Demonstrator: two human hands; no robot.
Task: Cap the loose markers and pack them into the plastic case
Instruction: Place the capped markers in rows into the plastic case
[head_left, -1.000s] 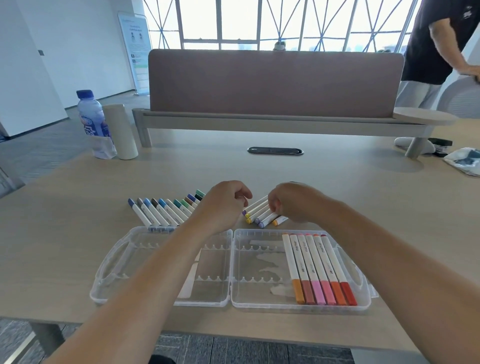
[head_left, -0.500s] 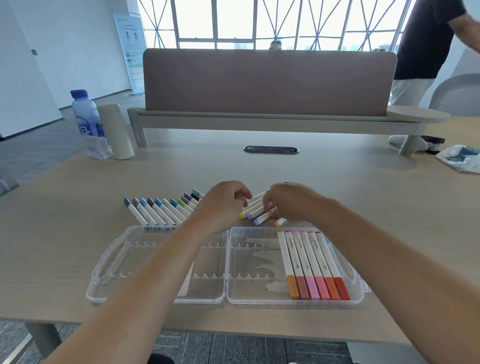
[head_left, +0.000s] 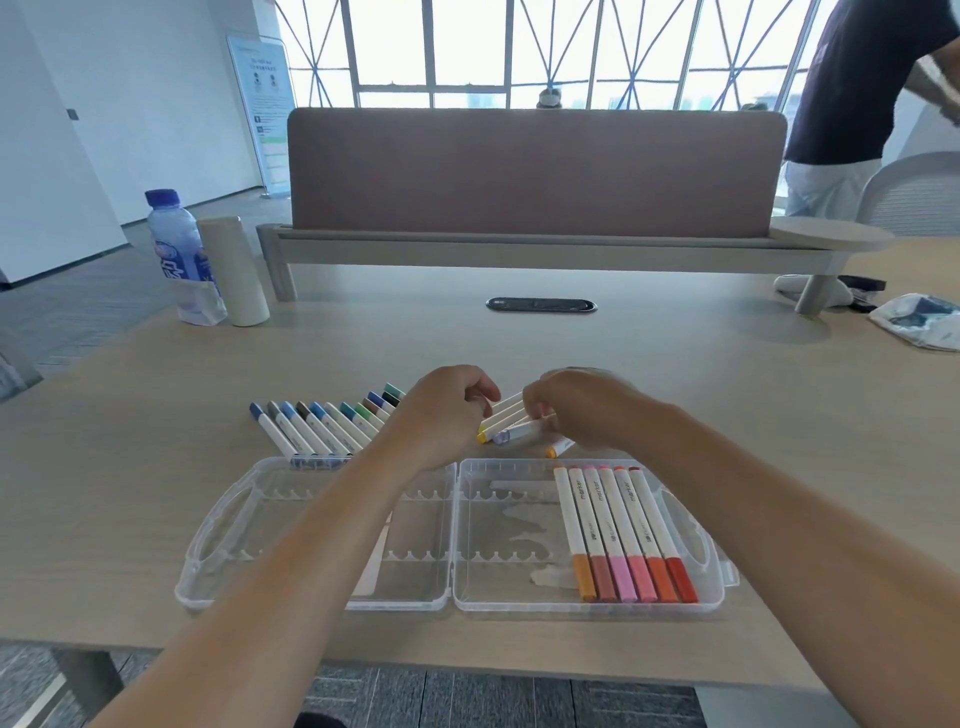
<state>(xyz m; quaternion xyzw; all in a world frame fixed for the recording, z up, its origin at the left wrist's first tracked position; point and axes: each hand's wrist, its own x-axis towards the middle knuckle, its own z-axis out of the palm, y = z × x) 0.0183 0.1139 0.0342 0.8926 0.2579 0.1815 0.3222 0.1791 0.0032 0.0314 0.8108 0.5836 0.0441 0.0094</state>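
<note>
The packed markers (head_left: 613, 525) read "marker" along their white barrels.

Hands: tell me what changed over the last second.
The right hand edged slightly closer to the left hand, and its fingers now appear to pinch the purple marker among the loose markers. The left hand stayed curled beside them; whether it holds anything is hidden. The case, its six markers and the row did not move.
</note>
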